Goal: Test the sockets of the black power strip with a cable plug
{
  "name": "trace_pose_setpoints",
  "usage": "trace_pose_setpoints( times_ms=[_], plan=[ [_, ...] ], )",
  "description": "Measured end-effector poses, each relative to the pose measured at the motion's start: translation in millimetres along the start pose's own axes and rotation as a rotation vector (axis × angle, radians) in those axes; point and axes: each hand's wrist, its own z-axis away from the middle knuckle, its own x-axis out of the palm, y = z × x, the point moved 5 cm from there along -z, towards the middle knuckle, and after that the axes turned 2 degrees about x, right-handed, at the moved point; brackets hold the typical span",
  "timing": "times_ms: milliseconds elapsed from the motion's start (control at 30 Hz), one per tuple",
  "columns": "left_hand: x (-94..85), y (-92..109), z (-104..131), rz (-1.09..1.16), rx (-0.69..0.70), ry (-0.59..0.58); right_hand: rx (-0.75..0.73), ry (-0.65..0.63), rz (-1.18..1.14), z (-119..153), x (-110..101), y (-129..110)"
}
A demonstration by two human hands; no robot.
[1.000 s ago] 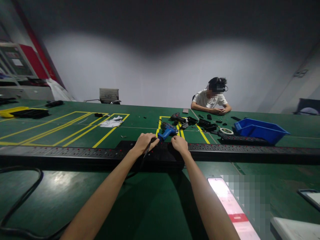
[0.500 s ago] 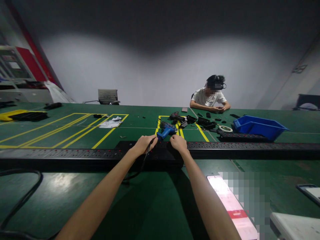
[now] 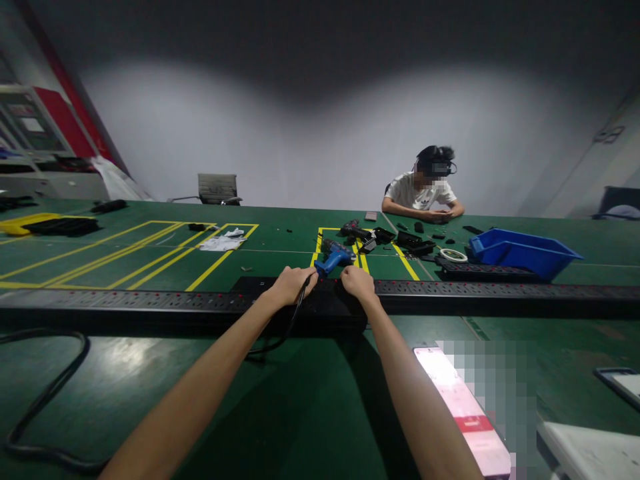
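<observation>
A long black power strip [image 3: 440,291], dotted with red, lies across the green table in front of me. Over its middle part, my left hand [image 3: 293,287] is closed around a black cable [image 3: 296,312], which hangs from the fingers down the near side of the strip. My right hand [image 3: 359,283] forms a fist a short way to the right, low over the same strip; whatever its fingers hold, if anything, is hidden. Just beyond and between both hands lies a blue cordless drill [image 3: 330,260], its handle end close to my left fingertips.
Opposite sits a person [image 3: 423,190] with forearms on the table. A blue bin [image 3: 520,250], a tape roll [image 3: 453,255], a second drill [image 3: 354,230] and black parts lie far right. Nearer are a phone [image 3: 463,407] and a cable loop [image 3: 55,387]. Papers [image 3: 223,241] lie far left.
The camera view has shifted slightly. Both hands stay in nearly the same place over the strip, and the left hand still holds the cable.
</observation>
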Motion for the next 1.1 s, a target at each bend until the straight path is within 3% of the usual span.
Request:
trace_pose_setpoints(
  times_ms=[300,633,733,933,1100],
  plan=[
    [-1.3,7.2,4.3,-0.047,-0.091,-0.037,0.01,-0.002,0.002,0.2,0.3,-0.9],
    [-4.0,14.8,9.9,-0.062,-0.126,-0.001,-0.045,-0.002,-0.009,-0.2,-5.3,-6.3],
    [-4.0,14.1,12.2,-0.079,-0.127,-0.02,-0.105,0.012,-0.038,-1.2,-12.8,-28.7],
    [-1.6,-0.8,22.5,-0.034,-0.076,-0.062,-0.242,-0.045,-0.139,-15.6,-4.7,-109.9],
    [2.0,-34.8,31.1,0.05,-0.292,-0.091,-0.206,-0.141,-0.131,-30.2,22.1,-140.4]
  ],
)
